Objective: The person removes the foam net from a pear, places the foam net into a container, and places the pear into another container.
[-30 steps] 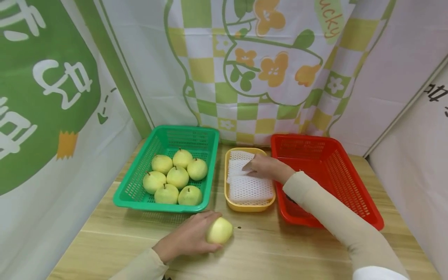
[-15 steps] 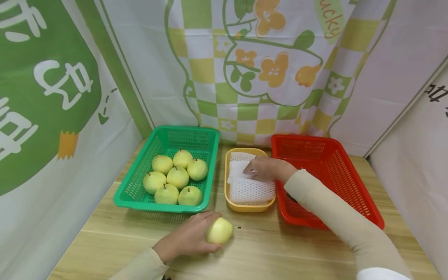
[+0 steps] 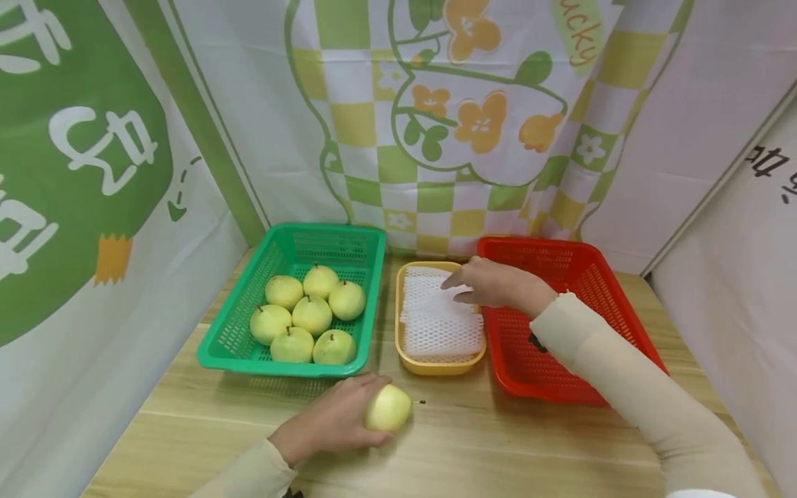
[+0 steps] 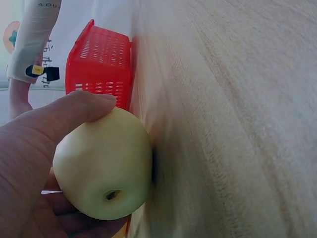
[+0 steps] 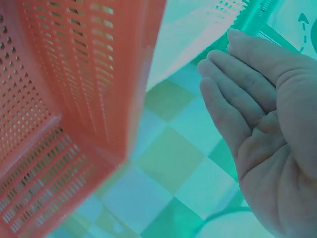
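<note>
My left hand (image 3: 339, 418) grips a pale yellow-green pear (image 3: 387, 408) low over the table, its stem pointing right. In the left wrist view the thumb lies across the upper side of that pear (image 4: 104, 166), with fingers curled behind it. Over the yellow basket (image 3: 440, 369), my right hand (image 3: 498, 283) hovers above white foam net sleeves (image 3: 442, 333), which lie flat in a stack. Nothing shows between thumb and fingers of the right hand (image 5: 267, 109) in the right wrist view, where the fingers are loosely extended.
Several pears (image 3: 313, 315) sit in a green basket (image 3: 208, 354) at the left. A red basket (image 3: 548, 394) stands on the right, partly under my right forearm. Behind the baskets hangs a checked cloth (image 3: 436, 197), and the wooden table (image 3: 498, 456) extends in front.
My right hand has drawn back to the right and off the foam sleeves, its fingers spreading. The left hand keeps the pear in place. The head view has shifted slightly.
</note>
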`<state>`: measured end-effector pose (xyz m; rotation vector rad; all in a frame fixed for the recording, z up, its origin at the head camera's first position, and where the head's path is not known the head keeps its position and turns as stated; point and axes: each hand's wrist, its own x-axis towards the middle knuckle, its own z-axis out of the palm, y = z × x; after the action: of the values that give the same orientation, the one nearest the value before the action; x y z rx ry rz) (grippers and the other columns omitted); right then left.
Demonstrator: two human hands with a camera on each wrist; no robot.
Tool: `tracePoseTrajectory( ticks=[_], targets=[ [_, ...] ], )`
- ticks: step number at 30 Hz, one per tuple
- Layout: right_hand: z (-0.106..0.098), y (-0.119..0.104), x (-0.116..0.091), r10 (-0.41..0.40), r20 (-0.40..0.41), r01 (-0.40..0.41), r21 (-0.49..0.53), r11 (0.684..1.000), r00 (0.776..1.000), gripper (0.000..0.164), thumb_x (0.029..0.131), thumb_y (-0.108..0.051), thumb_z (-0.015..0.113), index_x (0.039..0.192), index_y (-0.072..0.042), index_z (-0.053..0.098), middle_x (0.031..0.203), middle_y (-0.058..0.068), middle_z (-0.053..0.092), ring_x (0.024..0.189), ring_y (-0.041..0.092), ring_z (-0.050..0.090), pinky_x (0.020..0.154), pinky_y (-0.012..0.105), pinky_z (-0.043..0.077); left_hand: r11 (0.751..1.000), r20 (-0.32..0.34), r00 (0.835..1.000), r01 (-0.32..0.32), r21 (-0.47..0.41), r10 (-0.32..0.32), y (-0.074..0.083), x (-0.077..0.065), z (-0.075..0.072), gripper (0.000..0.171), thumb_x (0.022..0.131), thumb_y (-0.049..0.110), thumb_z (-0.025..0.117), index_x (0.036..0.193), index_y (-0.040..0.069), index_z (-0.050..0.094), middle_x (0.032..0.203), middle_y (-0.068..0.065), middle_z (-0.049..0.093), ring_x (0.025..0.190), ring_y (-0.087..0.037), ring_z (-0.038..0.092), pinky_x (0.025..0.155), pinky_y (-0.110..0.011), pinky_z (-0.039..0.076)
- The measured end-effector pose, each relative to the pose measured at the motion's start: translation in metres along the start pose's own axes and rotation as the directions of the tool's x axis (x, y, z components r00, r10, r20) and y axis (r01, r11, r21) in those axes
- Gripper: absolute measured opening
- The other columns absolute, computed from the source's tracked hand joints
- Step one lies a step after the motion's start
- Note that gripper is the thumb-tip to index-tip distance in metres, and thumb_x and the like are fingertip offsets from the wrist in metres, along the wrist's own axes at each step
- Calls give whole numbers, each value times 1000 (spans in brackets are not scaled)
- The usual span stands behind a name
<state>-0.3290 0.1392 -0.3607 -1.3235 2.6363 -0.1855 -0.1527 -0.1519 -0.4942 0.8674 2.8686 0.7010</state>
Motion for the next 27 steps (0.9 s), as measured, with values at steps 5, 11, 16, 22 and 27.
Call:
tracePoseTrajectory(
  ticks=[5, 11, 16, 22, 27],
  targets=[
    [-8, -6, -17, 42, -12, -42, -11, 999, 999, 41, 99, -16, 74, 137, -1, 69, 101, 13, 80, 77, 15, 72, 90, 40, 65, 1000, 9, 1000, 12, -10, -12, 2, 0, -2, 85, 80, 46, 89, 143, -2, 59, 142, -22, 65, 124, -38, 67, 98, -52, 62],
    [-12, -20, -44, 136, 18, -135, -24, 990, 991, 59, 101, -27, 72, 150, 1, 55, 136, 19, 71, 118, 29, 72, 110, 50, 56, 1000, 8, 1000, 6, -7, -6, 1, 0, -2, 83, 81, 44, 88, 144, -2, 59, 142, -22, 65, 126, -39, 67, 99, -52, 62],
    [-6, -34, -71, 176, 15, -176, -27, 984, 984, 70, 103, -34, 70, 159, -1, 44, 161, 20, 50, 148, 39, 51, 120, 56, 46, 1000, -1, 1000, -9, 1, 9, 0, 0, -1, 82, 81, 45, 87, 143, -2, 59, 141, -21, 66, 125, -39, 67, 100, -52, 61],
    [18, -44, -99, 202, -4, -202, -23, 979, 979, 85, 102, -48, 66, 166, -6, 29, 171, 19, 35, 154, 41, 41, 120, 59, 45, 1000, -3, 1000, -18, 1, 18, 0, 1, 0, 82, 81, 44, 87, 143, -2, 60, 140, -21, 67, 124, -38, 68, 99, -51, 62],
    [47, -48, -115, 223, -52, -223, 0, 975, 973, 91, 102, -58, 61, 168, -7, 25, 175, 17, 26, 160, 40, 31, 123, 59, 40, 1000, 11, 1000, -17, 9, 17, 1, 2, -2, 82, 82, 45, 87, 144, -1, 59, 140, -21, 66, 124, -37, 68, 98, -51, 62]
  ],
)
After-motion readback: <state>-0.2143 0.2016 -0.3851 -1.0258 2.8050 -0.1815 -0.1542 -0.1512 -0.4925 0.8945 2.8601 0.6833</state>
